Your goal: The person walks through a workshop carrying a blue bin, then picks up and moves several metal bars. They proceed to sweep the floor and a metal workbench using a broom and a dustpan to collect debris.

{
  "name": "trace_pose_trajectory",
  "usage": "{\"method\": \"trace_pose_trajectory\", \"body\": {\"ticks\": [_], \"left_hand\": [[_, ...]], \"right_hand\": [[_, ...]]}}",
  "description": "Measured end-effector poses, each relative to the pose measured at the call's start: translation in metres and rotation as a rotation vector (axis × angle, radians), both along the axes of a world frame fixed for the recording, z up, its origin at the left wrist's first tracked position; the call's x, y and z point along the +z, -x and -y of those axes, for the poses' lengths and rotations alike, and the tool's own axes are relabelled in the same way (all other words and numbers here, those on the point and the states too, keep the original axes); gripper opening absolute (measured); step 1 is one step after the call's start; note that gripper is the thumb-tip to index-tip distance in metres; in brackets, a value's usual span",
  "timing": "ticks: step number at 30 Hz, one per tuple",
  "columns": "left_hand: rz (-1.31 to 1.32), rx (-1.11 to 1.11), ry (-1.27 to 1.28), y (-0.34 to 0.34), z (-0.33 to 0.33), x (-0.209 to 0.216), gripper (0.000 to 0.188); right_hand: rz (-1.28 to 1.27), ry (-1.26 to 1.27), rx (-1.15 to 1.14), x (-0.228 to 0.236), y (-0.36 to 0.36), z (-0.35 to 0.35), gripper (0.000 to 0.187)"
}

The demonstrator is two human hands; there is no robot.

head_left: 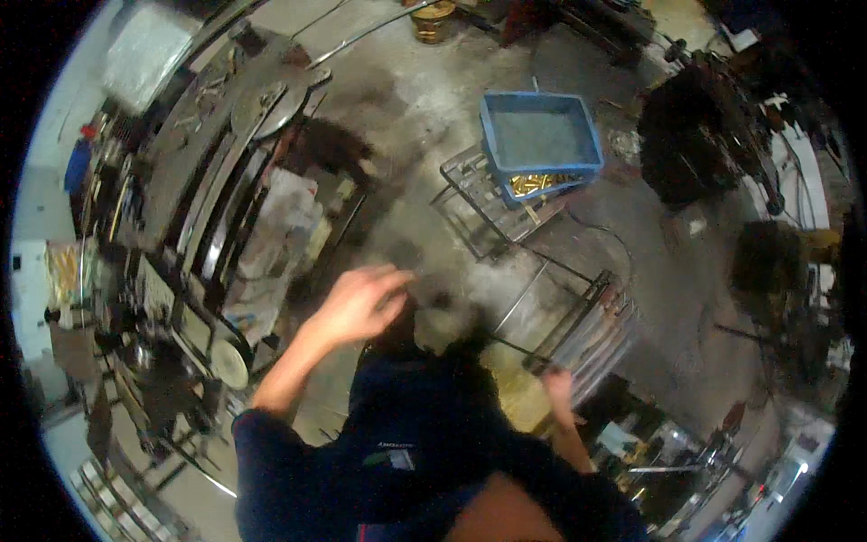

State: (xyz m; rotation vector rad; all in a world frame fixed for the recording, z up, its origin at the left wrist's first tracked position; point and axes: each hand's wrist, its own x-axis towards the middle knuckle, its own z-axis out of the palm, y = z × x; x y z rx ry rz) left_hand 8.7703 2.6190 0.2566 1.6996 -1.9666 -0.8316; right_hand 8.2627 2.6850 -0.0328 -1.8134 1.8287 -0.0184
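Note:
My left hand (361,303) is raised in front of my body, holding nothing. Its fingers are loosely bent and partly apart, with one pointing to the right. Lower right, my right hand (560,388) is at the near corner of a dark metal-framed stool (591,339) with a slatted top. The hand appears closed on the frame, though blur smears the fingers. The stool looks tilted, its thin legs reaching left. Beyond it, a blue plastic bin (542,169) rests on another blue bin with brass-coloured pieces (533,185), over a metal-framed stand (470,194).
To the left runs a machine bench with a round metal disc (269,108) and a pale wheel (230,363). Dark machinery (686,135) stands at the right. A brass-coloured bucket (433,23) sits far ahead. A cable (610,230) lies on the floor near the bins.

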Motion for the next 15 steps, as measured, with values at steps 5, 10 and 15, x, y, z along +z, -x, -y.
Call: {"method": "trace_pose_trajectory", "body": {"ticks": [5,10,15], "left_hand": [[-0.254,-0.128,0.841,-0.096,-0.017,0.187,0.008],[-0.684,-0.758,1.410,-0.169,-0.029,0.216,0.018],[-0.490,-1.115,1.092,-0.229,-0.013,0.244,0.006]], "right_hand": [[0.302,-0.232,-0.079,0.084,-0.208,0.065,0.022],[0.529,0.026,0.304,0.086,-0.321,0.128,0.024],[0.442,-0.057,0.382,0.153,-0.385,0.175,0.027]]}}
